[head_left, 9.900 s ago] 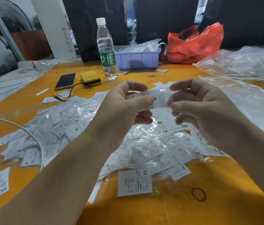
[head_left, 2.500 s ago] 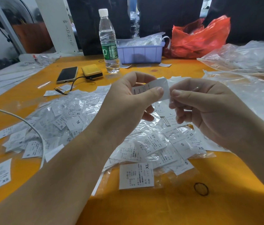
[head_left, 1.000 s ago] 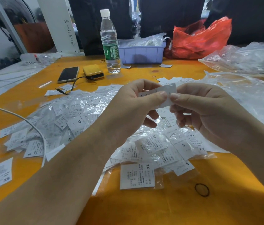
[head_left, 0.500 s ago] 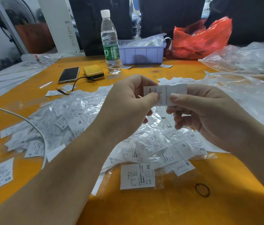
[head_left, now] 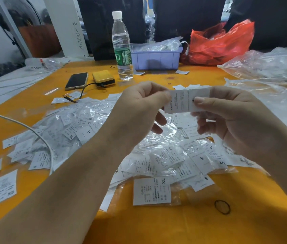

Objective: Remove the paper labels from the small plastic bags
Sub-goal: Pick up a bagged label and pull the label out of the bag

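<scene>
From one white cable (head_left: 33, 131) at left across the heap of small plastic bags (head_left: 156, 155) on the orange surface (head_left: 174, 226), my left hand (head_left: 139, 110) and right hand (head_left: 236, 120) each pinch one paper label (head_left: 185, 101) above it, one bottle (head_left: 122, 46) far behind, one black band (head_left: 222, 206) near right.

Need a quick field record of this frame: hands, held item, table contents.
left hand: left hand pinches left edge of the held label
right hand: right hand pinches its right edge
held item: white printed paper label, held above the pile; whether a bag is on it cannot be told
pile: small clear plastic bags with white size labels on orange table
back of table: clear water bottle, lilac plastic bin, red plastic bag, black phone
</scene>
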`<state>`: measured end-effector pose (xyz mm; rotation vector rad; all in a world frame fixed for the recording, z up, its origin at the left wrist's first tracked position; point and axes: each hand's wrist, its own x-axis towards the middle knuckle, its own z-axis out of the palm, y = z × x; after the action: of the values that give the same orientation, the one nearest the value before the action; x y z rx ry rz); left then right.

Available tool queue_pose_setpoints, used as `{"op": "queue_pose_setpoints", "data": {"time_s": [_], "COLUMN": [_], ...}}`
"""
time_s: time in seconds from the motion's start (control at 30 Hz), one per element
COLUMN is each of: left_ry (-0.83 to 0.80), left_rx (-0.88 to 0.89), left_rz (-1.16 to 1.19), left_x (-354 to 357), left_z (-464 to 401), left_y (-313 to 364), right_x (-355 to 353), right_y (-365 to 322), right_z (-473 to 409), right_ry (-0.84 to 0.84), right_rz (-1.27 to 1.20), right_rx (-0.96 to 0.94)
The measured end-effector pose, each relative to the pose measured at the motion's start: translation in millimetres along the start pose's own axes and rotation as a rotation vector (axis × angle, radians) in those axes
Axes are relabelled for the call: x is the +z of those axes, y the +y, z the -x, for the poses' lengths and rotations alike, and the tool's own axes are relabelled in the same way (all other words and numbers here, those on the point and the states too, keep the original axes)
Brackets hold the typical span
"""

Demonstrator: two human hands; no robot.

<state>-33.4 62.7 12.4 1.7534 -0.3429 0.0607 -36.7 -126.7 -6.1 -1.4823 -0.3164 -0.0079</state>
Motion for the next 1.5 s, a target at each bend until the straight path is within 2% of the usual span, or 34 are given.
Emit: {"op": "queue_pose_setpoints", "data": {"time_s": [0.63, 0.83, 0.97, 1.13, 1.3, 1.5], "left_ry": [-0.019, -0.028, -0.084, -0.108, -0.070, -0.132], "left_rx": [0.004, 0.011, -0.007, 0.010, 0.034, 0.002], "left_rz": [-0.055, -0.077, -0.014, -0.083, -0.055, -0.062], "left_x": [3, 5, 5, 6, 1, 3], "left_z": [-2, -1, -1, -1, -3, -3], "left_y": [-5, -8, -7, -9, -10, -13], "right_x": [3, 2, 2, 4, 4, 12], "right_y": [-1, -1, -2, -3, -6, -3], "right_z": [3, 3, 3, 4, 3, 3], "right_ry": [-0.019, -0.042, 0.008, 0.054, 0.033, 0.001], "right_rz": [-0.036, -0.001, 0.026, 0.016, 0.067, 0.117], "right_rx": [0.019, 0.029, 0.040, 0.054, 0.037, 0.020]}}
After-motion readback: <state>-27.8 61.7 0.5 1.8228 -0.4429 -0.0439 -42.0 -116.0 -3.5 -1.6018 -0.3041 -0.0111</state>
